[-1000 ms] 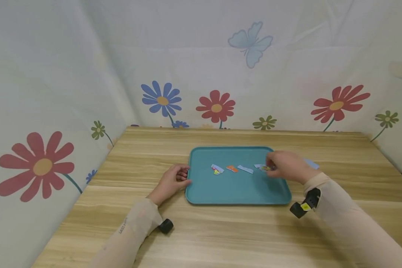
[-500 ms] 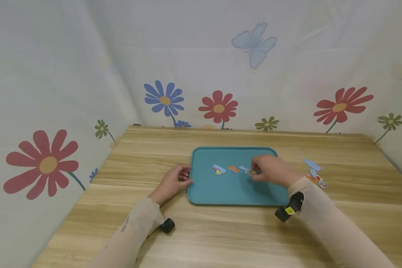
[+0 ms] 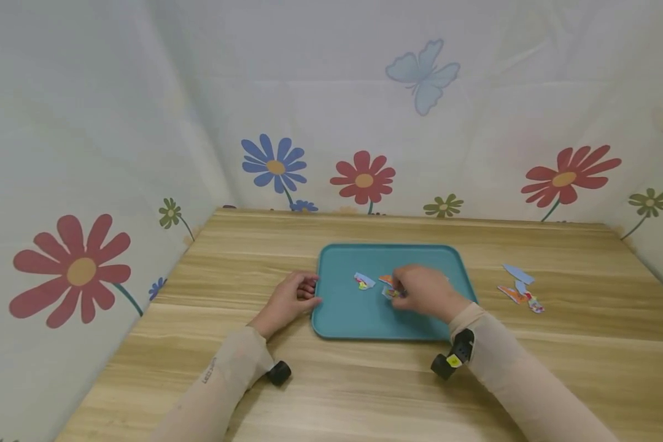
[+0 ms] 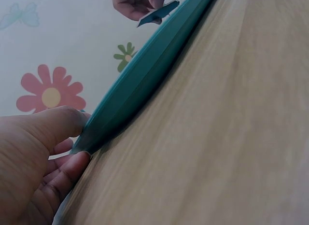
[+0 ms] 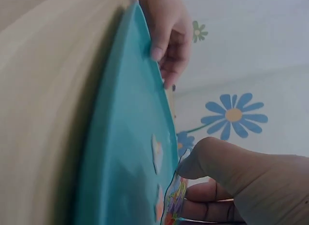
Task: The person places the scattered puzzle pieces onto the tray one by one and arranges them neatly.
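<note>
In the head view a teal tray (image 3: pixel 353 322) lies on the wooden table. My left hand (image 3: pixel 284 304) holds its left rim, thumb at the inner side and fingers curled along the outside, as the right wrist view shows. My right hand (image 3: pixel 428 291) is over the middle of the tray, pinching a colourfully printed paper piece (image 5: pixel 175 201) between thumb and fingers. Just left of it lies an orange paper piece (image 3: pixel 385 279), partly covered by the held one. A pale blue and multicoloured paper piece (image 3: pixel 364 281) lies farther left on the tray.
Right of the tray, on the table (image 3: pixel 563 344), lie a blue paper piece (image 3: pixel 518 274), an orange paper piece (image 3: pixel 512 294) and a multicoloured paper piece (image 3: pixel 536 303). A flower-printed cloth (image 3: pixel 309 92) hangs behind the table and along its sides.
My right hand has moved left across the tray with the paper piece, uncovering the pieces on the table at right. The left hand stays at the tray's rim.
</note>
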`<state>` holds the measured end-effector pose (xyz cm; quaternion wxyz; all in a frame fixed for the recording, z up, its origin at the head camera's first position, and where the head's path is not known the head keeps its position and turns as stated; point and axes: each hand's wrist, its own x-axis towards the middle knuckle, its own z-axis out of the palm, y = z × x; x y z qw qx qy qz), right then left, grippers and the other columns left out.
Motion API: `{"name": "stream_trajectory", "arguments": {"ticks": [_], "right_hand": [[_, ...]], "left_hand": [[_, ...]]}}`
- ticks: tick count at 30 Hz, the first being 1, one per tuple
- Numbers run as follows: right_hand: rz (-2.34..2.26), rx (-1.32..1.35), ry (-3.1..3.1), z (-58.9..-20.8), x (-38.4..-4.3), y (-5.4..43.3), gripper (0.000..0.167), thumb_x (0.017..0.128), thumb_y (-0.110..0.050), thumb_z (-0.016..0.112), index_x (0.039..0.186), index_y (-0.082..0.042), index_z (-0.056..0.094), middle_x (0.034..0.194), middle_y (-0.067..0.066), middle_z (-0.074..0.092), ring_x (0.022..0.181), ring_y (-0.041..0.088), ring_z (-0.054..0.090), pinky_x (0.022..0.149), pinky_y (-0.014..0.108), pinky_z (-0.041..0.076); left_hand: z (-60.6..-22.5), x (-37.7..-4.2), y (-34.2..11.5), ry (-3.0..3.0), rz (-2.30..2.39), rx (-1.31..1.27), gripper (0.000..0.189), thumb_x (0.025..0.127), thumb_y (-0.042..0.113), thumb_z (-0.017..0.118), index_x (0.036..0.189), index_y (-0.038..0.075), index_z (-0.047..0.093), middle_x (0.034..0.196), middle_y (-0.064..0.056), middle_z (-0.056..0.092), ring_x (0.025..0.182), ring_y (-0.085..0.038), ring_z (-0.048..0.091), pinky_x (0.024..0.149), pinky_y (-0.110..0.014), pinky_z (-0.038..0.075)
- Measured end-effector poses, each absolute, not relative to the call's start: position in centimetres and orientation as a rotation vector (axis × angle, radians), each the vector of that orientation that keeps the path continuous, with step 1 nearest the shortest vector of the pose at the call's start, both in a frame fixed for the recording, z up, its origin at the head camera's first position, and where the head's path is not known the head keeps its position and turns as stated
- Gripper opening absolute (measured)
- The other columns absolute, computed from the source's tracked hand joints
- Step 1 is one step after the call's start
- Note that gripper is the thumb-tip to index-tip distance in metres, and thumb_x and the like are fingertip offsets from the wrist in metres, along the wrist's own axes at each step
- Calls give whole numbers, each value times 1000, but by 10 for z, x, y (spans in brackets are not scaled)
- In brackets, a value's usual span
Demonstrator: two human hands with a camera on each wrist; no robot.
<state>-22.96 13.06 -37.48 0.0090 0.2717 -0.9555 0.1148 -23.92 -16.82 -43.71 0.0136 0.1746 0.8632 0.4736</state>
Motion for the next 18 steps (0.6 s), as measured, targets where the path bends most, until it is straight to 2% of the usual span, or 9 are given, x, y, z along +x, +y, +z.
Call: {"name": "stream_trajectory", "arguments": {"ticks": [3,18], "right_hand": [[356,858,-2971,-380,-229,123,16,76,-21,71,81,-10,61,70,-3,53,64,11,44,55,24,37],[268,857,-2920,-396,-222,102,20,75,-22,73,81,-12,58,72,-3,51,66,12,44,54,26,38]], "left_hand": [[-437,-239,-168,2688,1475,537,46,84,4,72,125,-6,54,109,-18,57,93,-21,59,82,-26,55],[-441,-241,-168,2688,1488,536,46,84,4,73,125,-4,55,108,-17,57,92,-18,60,82,-24,55]]}}
